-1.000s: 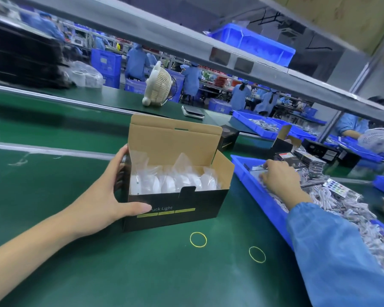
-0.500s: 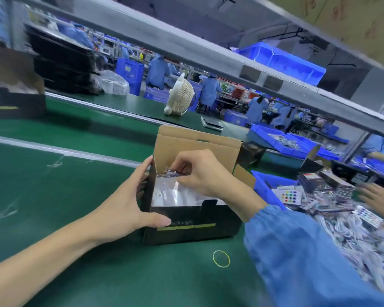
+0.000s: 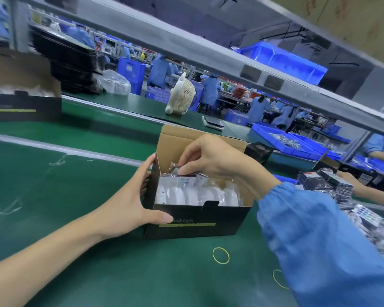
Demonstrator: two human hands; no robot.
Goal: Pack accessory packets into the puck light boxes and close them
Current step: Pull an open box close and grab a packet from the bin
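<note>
Black cardboard puck light box point(image 3: 193, 224) sits mid-bench, lid up, white puck lights inside. My left hand point(image 3: 129, 209) grips its left corner; my right hand point(image 3: 211, 160) pinches the clear plastic accessory packet point(image 3: 182, 175) into it. I judge closing remains.

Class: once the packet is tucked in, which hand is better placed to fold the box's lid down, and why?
Probably the right hand: it pinches the accessory packet just below the upright lid, while the left hand grips the box at its left end.
</note>
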